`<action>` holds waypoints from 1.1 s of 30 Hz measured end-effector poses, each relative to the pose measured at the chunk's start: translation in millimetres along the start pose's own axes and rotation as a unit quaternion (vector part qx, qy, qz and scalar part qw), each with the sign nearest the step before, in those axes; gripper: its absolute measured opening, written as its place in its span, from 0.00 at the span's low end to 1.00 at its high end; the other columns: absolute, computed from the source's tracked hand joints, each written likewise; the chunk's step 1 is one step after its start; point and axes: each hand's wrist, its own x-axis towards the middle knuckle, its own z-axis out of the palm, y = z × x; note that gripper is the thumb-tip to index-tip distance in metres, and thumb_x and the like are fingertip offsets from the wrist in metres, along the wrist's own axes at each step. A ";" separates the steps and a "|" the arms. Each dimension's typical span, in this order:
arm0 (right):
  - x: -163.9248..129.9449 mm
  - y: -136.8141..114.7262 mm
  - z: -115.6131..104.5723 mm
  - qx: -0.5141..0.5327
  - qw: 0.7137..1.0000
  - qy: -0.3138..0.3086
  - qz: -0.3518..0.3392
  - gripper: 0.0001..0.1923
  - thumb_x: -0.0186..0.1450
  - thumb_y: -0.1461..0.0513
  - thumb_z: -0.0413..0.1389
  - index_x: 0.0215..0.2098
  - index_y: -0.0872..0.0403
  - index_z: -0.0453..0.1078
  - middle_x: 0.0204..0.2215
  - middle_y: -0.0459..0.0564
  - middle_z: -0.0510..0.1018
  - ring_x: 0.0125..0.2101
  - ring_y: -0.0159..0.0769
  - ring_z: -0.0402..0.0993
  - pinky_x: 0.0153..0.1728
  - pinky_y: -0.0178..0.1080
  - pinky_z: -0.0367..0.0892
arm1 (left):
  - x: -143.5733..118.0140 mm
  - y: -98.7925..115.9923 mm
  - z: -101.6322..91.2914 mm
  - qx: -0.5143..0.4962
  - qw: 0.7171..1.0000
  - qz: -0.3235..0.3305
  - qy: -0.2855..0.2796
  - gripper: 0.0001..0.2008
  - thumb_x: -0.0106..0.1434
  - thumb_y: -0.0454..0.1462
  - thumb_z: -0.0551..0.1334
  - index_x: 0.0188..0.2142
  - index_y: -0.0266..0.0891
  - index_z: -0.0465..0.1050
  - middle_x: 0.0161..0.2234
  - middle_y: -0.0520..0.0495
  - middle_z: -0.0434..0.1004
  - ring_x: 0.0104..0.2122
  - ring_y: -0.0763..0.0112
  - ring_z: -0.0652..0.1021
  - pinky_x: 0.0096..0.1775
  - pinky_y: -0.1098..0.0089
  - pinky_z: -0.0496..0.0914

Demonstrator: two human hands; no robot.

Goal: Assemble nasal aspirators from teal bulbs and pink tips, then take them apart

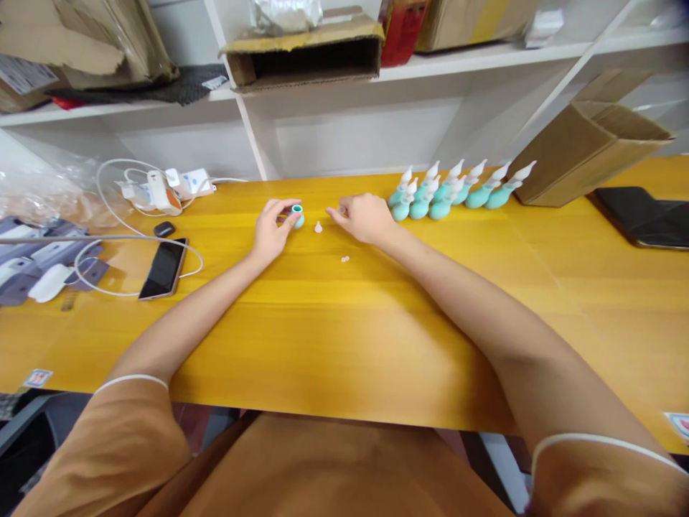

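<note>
Plastic bag point(37, 190): crumpled clear film at the far left edge of my table point(334, 337), what it holds I cannot tell
Grey boxes point(32, 251): a stack of flat packs below the bag, a white piece lying against them
Cables and charger point(156, 190): white leads looped on the table, plugs bunched near the shelf foot
Phone point(163, 268): lying flat, screen dark, inside the loop of cable, a small black oval thing just beyond it
My left hand point(272, 230): resting on the table, thumb and fingertips pinched round a small teal bulb point(297, 215); the bulb stands with its open mouth up, ringed in white
White tip point(318, 227): a tiny cone standing loose on the table between my two hands, touching neither
Small white bit point(345, 258): lying nearer to me, apart from the cone
My right hand point(364, 217): knuckles up on the table, fingers curled in toward the thumb; whether anything sits in that pinch I cannot tell
Finished bulbs point(452, 194): a cluster of teal bulbs with white tips fitted, just right of my right hand, leaning away to the right
Open carton point(586, 147): brown cardboard box tipped on its side past the bulbs, inside not visible
Dark tablet point(646, 215): flat at the far right
Shelf box point(309, 54): open cardboard box above, its inside dark
</note>
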 end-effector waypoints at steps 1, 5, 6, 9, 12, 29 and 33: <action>0.1 -1.2 4.5 -0.001 1.000 -0.009 0.006 0.28 0.77 0.41 0.55 0.36 0.54 0.82 0.33 0.63 0.84 0.40 0.54 0.80 0.42 0.47 0.66 | -0.5 -3.4 3.4 0.001 1.000 -0.015 -0.014 0.12 0.71 0.39 0.67 0.53 0.44 0.82 0.51 0.44 0.80 0.49 0.62 0.81 0.56 0.63 0.76; 1.4 -5.4 23.7 0.015 0.998 -0.064 0.021 0.32 0.74 0.37 0.55 0.34 0.53 0.83 0.31 0.62 0.85 0.40 0.54 0.81 0.41 0.46 0.67 | -2.9 -14.7 13.5 -0.007 0.997 -0.063 -0.052 0.14 0.66 0.33 0.69 0.51 0.41 0.80 0.51 0.44 0.80 0.50 0.62 0.81 0.57 0.60 0.77; 1.7 -6.0 27.1 0.012 0.997 -0.066 0.025 0.33 0.74 0.36 0.54 0.35 0.53 0.84 0.32 0.63 0.85 0.39 0.54 0.81 0.40 0.46 0.67 | -3.5 -16.4 14.6 -0.015 0.996 -0.070 -0.047 0.14 0.65 0.33 0.70 0.50 0.41 0.79 0.53 0.44 0.79 0.50 0.63 0.82 0.57 0.60 0.78; 1.7 -7.2 31.6 -0.012 0.997 -0.064 0.036 0.35 0.75 0.36 0.51 0.38 0.53 0.86 0.36 0.65 0.87 0.39 0.56 0.82 0.39 0.48 0.67 | -4.6 -19.5 16.2 -0.037 0.995 -0.089 -0.028 0.14 0.65 0.34 0.72 0.49 0.40 0.76 0.56 0.43 0.75 0.49 0.65 0.83 0.55 0.62 0.79; 0.3 -9.3 29.5 -0.021 0.996 -0.069 0.046 0.37 0.75 0.34 0.51 0.40 0.53 0.86 0.38 0.66 0.87 0.40 0.57 0.83 0.40 0.49 0.68 | -4.9 -21.3 17.5 -0.040 0.994 -0.097 -0.020 0.15 0.64 0.35 0.73 0.48 0.39 0.72 0.52 0.43 0.75 0.48 0.65 0.83 0.54 0.62 0.79; -6.5 38.3 -150.6 -0.072 0.994 0.019 0.081 0.26 0.81 0.50 0.51 0.29 0.55 0.73 0.28 0.61 0.79 0.40 0.45 0.76 0.45 0.49 0.64 | -9.5 -17.1 14.1 0.065 0.996 0.002 -0.054 0.16 0.73 0.41 0.67 0.57 0.40 0.72 0.56 0.40 0.76 0.54 0.61 0.80 0.58 0.58 0.78; -5.8 60.7 -145.7 -0.089 0.984 -0.044 0.150 0.27 0.77 0.45 0.58 0.29 0.56 0.76 0.33 0.67 0.81 0.47 0.53 0.78 0.49 0.54 0.66 | -12.8 -14.3 8.3 0.064 0.994 0.057 0.075 0.14 0.81 0.48 0.56 0.52 0.42 0.71 0.52 0.40 0.76 0.53 0.61 0.79 0.54 0.61 0.77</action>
